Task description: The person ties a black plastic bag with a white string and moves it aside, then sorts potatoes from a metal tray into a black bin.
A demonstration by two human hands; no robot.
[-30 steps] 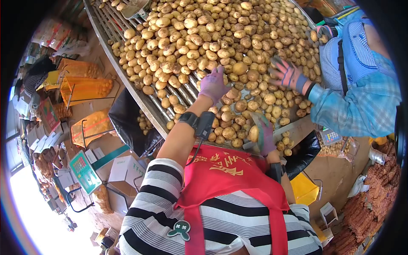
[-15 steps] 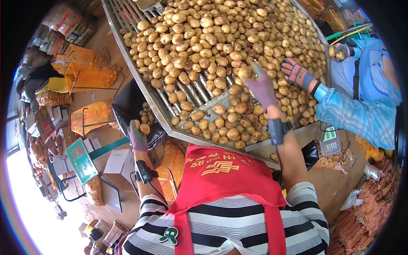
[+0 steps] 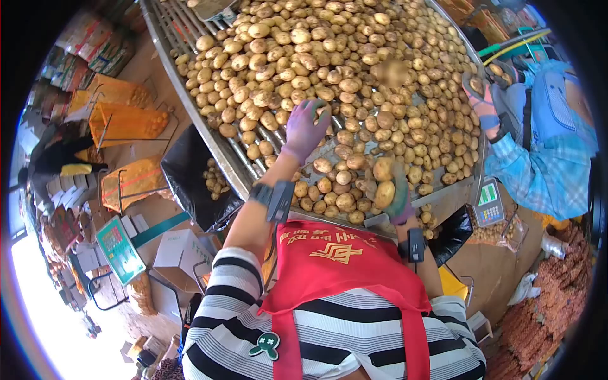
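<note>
Potatoes (image 3: 297, 60) lie heaped on a metal sorting table with slats (image 3: 180, 25). My left hand (image 3: 305, 132), in a purple glove, reaches over the slats with its fingers curled round a potato, partly hidden beneath them. Near the table's front edge, my right hand (image 3: 400, 195), in a purple and green glove, is closed on potatoes (image 3: 384, 194) at its left side; its fingers are partly hidden. Loose potatoes (image 3: 345, 201) lie on the metal tray between both hands. One blurred potato (image 3: 391, 73) shows above the heap.
At right, a co-worker's gloved hand (image 3: 482, 104) holds a potato by the table rim. A black bag (image 3: 190, 174) with potatoes hangs at the left edge, another black bag (image 3: 451, 235) at front right. Scales (image 3: 120, 250), orange mesh bags (image 3: 130, 130) and a white box (image 3: 183, 259) stand around.
My left hand has moved from the black bag at left up onto the slats. The right hand has drawn back to the front edge. The co-worker's hand has shifted right to the rim.
</note>
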